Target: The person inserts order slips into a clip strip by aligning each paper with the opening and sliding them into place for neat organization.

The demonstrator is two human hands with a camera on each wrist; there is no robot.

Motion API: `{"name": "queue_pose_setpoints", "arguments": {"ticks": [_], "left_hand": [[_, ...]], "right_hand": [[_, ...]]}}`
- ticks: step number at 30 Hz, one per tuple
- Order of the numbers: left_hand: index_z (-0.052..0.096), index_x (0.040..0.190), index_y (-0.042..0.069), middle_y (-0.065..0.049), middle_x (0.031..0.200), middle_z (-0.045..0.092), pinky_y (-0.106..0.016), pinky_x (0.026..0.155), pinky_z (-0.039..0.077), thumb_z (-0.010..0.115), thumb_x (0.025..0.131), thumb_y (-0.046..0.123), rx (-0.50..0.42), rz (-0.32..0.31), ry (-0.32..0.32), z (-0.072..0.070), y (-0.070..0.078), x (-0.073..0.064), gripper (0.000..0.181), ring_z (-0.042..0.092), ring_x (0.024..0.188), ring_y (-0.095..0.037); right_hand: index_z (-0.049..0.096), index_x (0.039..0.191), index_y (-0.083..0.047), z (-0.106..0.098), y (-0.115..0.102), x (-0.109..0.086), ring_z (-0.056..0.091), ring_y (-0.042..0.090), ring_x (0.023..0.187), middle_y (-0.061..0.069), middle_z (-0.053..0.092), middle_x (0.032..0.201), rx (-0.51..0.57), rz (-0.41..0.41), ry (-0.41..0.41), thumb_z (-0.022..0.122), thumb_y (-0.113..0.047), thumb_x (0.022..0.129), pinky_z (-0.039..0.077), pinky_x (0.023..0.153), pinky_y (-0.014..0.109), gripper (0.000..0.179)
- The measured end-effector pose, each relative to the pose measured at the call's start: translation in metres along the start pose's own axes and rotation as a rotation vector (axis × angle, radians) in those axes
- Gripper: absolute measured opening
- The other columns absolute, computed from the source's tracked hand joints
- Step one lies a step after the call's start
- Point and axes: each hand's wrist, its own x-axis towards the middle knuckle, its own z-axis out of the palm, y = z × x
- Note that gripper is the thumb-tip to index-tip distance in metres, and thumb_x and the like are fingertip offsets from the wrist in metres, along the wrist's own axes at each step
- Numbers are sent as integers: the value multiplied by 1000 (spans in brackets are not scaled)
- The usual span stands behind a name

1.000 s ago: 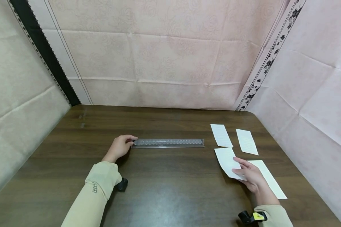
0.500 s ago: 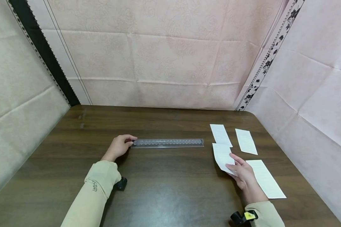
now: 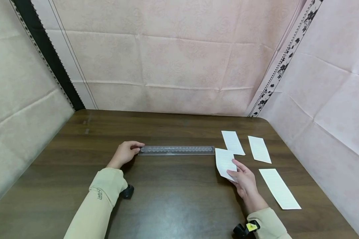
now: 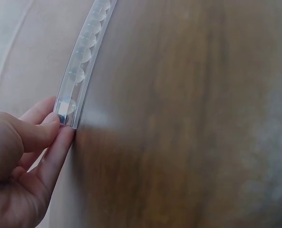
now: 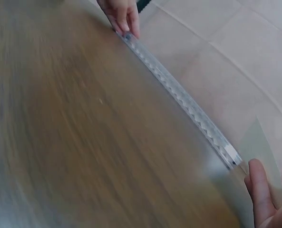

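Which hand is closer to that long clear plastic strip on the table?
The left hand: it pinches the left end of the clear plastic strip. The right hand is beyond the strip's right end, holding a white paper.

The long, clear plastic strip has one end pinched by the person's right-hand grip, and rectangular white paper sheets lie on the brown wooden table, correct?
No: the left-hand grip pinches the strip, the head view shows; sheets do lie on the table.
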Motion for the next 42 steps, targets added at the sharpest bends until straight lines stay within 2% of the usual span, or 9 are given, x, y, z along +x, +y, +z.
{"name": "queue_pose_setpoints", "arguments": {"ticks": [16, 30, 42], "left_hand": [[65, 118, 5, -17, 123, 57, -49, 94, 39, 56, 93, 5, -73, -78, -19, 0, -2, 0, 27, 49, 114, -34], [65, 117, 3, -18, 121, 58, -48, 92, 41, 56, 92, 4, -62, -57, -5, -1, -2, -1, 26, 50, 113, -34], [65, 116, 4, -18, 121, 58, -48, 93, 40, 57, 92, 5, -71, -68, -7, 0, -4, 2, 26, 49, 113, -34]], "right_hand": [[36, 141, 2, 31, 0, 0, 60, 5, 79, 20, 37, 140, 58, -40, -22, 53, 16, 83, 52, 68, 23, 62], [37, 139, 4, 46, 2, 0, 59, 7, 78, 22, 37, 140, 105, -31, -22, 53, 18, 82, 53, 68, 24, 61], [38, 138, 5, 59, 3, 0, 60, 7, 75, 22, 40, 137, 108, -36, -33, 52, 19, 82, 53, 66, 24, 60]]}}
